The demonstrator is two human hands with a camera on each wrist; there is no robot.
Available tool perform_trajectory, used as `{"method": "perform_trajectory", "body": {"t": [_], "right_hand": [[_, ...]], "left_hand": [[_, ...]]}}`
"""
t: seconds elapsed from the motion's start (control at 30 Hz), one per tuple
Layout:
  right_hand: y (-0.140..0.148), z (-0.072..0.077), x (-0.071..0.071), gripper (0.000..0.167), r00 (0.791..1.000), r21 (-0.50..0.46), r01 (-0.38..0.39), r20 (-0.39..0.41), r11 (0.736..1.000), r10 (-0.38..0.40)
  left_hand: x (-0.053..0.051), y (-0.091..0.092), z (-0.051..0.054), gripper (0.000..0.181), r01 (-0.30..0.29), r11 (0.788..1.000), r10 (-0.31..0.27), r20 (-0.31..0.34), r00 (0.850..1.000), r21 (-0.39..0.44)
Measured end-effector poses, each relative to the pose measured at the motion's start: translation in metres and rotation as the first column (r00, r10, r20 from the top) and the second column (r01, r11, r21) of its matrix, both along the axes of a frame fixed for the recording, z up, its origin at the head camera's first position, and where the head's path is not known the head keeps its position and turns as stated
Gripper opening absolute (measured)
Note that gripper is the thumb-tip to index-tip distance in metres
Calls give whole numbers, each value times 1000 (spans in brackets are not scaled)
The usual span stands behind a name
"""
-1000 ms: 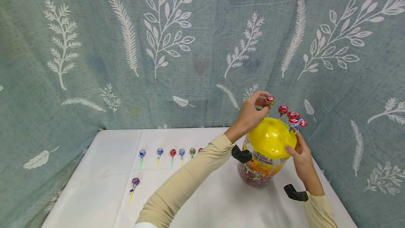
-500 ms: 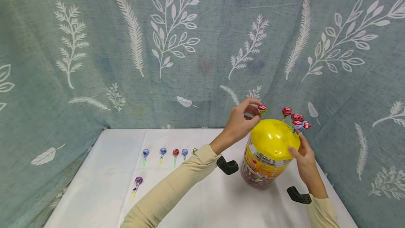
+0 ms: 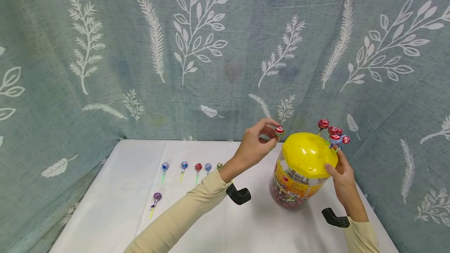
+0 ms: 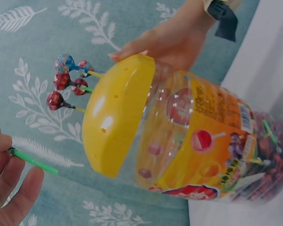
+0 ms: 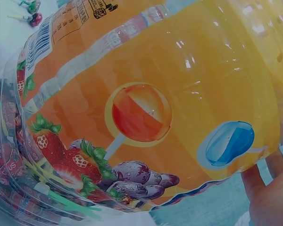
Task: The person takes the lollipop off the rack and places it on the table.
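My left hand point(image 3: 254, 143) pinches a lollipop point(image 3: 279, 131) with a red-and-green wrapper, just left of the jar's yellow lid point(image 3: 309, 155). Its green stick point(image 4: 35, 162) points towards the lid in the left wrist view, apart from it. My right hand point(image 3: 344, 180) grips the right side of the clear plastic jar point(image 3: 293, 180) near the top, thumb on the lid. Small holes dot the domed lid. Several lollipops point(image 3: 324, 124), red and blue, stand by their sticks along its back right edge. More candy point(image 4: 273, 160) fills the jar's bottom.
A row of lollipops point(image 3: 184, 165) lies on the white table point(image 3: 105, 202) to the left, partly behind my left forearm. One purple lollipop point(image 3: 157, 197) lies nearer the front. A grey-green leaf-patterned curtain point(image 3: 225, 50) encloses the back and sides.
My left hand has moved left and down from above the lid's back left edge, taking the lollipop with it. My right hand keeps its hold on the jar. The head view has shifted slightly.
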State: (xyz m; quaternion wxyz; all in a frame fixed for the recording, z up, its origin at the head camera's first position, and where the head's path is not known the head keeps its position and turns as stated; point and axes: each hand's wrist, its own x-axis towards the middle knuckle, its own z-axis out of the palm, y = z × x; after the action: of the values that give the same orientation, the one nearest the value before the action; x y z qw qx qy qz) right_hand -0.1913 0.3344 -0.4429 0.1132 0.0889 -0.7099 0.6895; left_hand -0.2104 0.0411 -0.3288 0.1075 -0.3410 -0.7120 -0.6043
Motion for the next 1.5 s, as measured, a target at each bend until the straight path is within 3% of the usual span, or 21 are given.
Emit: {"method": "perform_trajectory", "body": {"t": [0.23, 0.63, 0.93, 1.2, 1.4, 1.5], "right_hand": [[3, 1, 2, 64, 1000, -3, -3, 0, 1000, 3], [0, 0, 1, 64, 1000, -10, 6, 16, 1000, -6], [-1, 1, 3, 67, 999, -1, 16, 43, 1000, -16], [0, 1, 4, 64, 1000, -11, 1, 32, 1000, -1], [1, 0, 4, 63, 1000, -24, 6, 14, 1000, -6], [0, 1, 3, 62, 1000, -21, 4, 14, 1000, -4]], "left_hand": [[7, -13, -7, 30, -6, 1000, 7, 20, 1000, -13], [18, -44, -17, 31, -77, 997, 76, 57, 996, 16], [26, -72, -28, 31, -149, 989, 149, 84, 985, -6], [17, -99, -65, 34, -207, 977, 212, 102, 972, -56], [20, -121, -74, 35, -235, 969, 243, 120, 963, -76], [24, -131, -76, 35, -274, 957, 285, 124, 950, -97]]}}
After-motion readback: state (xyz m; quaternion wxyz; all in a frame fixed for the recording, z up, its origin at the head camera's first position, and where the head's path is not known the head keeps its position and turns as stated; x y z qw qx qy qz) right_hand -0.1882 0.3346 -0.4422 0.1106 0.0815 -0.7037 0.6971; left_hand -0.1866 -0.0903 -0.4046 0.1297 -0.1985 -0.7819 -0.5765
